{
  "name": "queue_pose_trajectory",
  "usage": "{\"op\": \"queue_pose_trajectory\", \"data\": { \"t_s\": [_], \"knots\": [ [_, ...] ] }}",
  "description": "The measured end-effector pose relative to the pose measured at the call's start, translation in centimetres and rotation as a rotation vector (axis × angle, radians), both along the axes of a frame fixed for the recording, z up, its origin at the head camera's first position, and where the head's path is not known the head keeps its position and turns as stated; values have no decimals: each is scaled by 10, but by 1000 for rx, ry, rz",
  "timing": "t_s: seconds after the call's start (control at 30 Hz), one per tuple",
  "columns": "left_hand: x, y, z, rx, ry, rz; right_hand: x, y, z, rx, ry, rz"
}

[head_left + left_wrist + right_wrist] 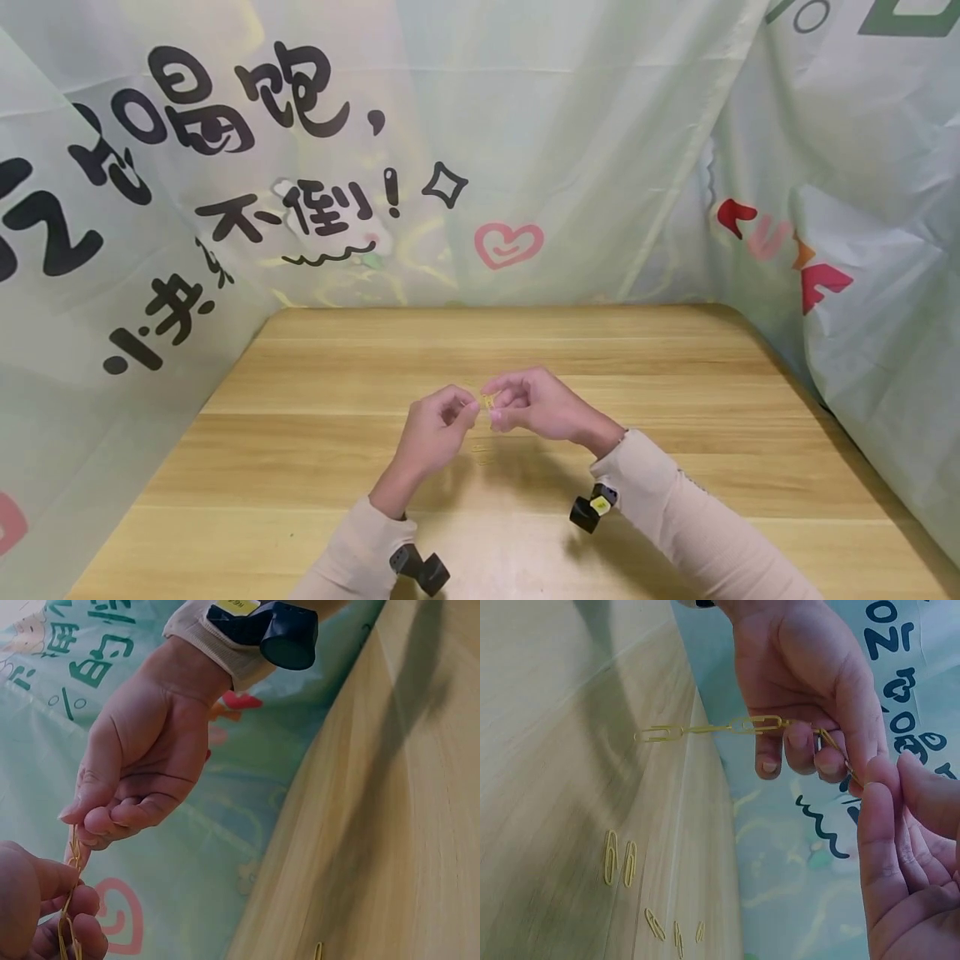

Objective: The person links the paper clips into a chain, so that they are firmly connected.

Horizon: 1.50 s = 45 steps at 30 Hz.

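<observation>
Both hands meet above the wooden table, joined by a chain of linked gold paper clips. My left hand pinches the chain, and the linked clips hang from its fingers toward the table, as the right wrist view shows. My right hand pinches the end paper clip between thumb and fingers, with its fingertips just beyond those of the left. In the right wrist view the left hand is at the top and the right hand at lower right. The fingers partly hide where the clips link.
Several loose paper clips lie scattered on the wooden table below the hands. A printed curtain encloses the back and sides. A small black camera is strapped at the left wrist, another camera at the right.
</observation>
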State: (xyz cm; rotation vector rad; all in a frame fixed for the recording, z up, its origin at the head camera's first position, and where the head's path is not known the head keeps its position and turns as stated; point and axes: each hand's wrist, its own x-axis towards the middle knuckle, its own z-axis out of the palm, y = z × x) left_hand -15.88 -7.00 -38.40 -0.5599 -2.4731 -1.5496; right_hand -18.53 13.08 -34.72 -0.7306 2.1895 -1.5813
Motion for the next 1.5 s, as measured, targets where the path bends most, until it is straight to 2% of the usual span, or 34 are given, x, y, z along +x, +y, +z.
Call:
{"op": "queue_pose_trajectory", "data": {
  "t_s": [0.23,0.43,0.53,0.67,0.83,1.13,1.5],
  "knots": [
    [0,-1,1,6,12,11,2,0,2,-13,-15,21],
    [0,-3,1,4,3,3,2,4,5,-16,22,33],
    [1,-3,1,-9,3,-6,1,6,5,-7,85,-5],
    [2,-3,-1,-32,-9,-51,-3,6,1,-23,173,-100],
    [1,-2,-4,-71,-45,-98,-3,2,-2,-48,214,-175],
    [0,-1,-2,-54,-33,-61,-4,-5,-2,-48,290,-126],
    [3,3,1,-22,-22,-61,0,-10,0,-66,304,-88]
  ]
}}
